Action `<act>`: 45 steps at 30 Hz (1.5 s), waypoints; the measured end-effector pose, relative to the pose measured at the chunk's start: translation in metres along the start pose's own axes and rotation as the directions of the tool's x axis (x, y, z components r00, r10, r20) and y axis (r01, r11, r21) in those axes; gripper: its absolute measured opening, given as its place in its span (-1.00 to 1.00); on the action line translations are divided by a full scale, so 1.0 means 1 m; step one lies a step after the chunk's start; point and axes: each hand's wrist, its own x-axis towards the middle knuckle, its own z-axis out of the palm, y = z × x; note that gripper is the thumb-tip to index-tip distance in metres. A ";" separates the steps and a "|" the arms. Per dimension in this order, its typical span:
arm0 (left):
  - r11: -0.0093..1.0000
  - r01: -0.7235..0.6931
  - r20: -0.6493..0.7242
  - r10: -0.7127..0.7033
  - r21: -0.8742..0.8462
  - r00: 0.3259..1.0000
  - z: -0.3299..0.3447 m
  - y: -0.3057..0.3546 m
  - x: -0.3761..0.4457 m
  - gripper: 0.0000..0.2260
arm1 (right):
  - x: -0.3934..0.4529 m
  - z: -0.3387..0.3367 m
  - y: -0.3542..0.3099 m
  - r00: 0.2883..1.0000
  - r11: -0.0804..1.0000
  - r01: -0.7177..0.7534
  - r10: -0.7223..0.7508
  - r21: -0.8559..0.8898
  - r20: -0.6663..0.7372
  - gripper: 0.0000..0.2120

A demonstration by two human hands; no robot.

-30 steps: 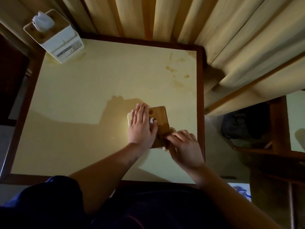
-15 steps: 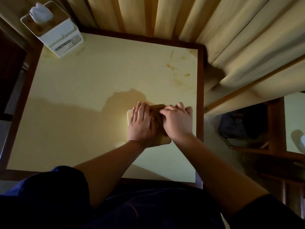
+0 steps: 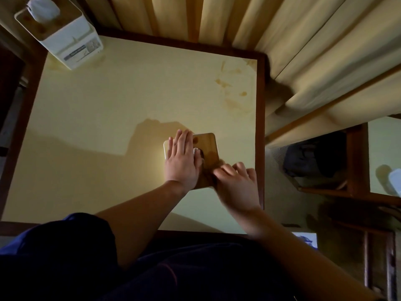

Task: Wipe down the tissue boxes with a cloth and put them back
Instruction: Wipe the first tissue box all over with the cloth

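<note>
Pressing flat on the wooden lid of the near tissue box, the left hand lies with its fingers straight and close together, pointing toward 12 o'clock and covering the lid's left half. A bit of white tissue peeks out at the lid's slot just beside the thumb. This box sits on the cream-topped table toward its 4 o'clock area, close to the dark wooden rim on the right. The right hand is at the box's 5 o'clock corner, blurred with motion — its fingers look curled over the lid's near-right edge, but whether they pinch a cloth under them I cannot tell, since none shows clearly. A second tissue box, white-sided with a wooden top and a tuft of tissue standing up from it, stands at the table's 10 o'clock corner, well apart from both hands. Brownish stains mark the tabletop toward 1 o'clock. Pale pleated curtains hang beyond the table from 12 to 3 o'clock — dark clothing fills the bottom of the view.
</note>
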 end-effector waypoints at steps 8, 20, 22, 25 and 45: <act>1.000 0.004 -0.009 -0.004 -0.021 1.000 0.002 -0.003 0.004 -0.48 | 0.028 -0.021 -0.007 0.969 0.999 -0.043 0.039 0.012 0.245 -0.92; 0.998 0.016 -0.036 -0.018 -0.066 0.999 0.000 0.002 0.001 -0.46 | 0.115 -0.017 -0.021 0.987 0.993 -0.116 0.118 -0.030 0.109 -0.67; 0.999 0.020 -0.009 -0.020 -0.050 1.000 0.001 0.002 0.002 -0.44 | 0.093 -0.007 -0.017 0.993 0.995 -0.095 0.095 -0.008 0.070 -0.69; 0.999 -0.003 -0.025 0.002 -0.033 1.000 0.003 -0.001 0.005 -0.45 | 0.057 0.006 -0.010 0.997 0.997 -0.080 0.080 0.010 0.005 -0.74; 0.999 0.011 -0.065 -0.014 -0.041 0.998 0.003 0.002 0.002 -0.46 | 0.127 -0.046 -0.024 0.910 0.968 -0.244 0.248 -0.056 0.332 -0.83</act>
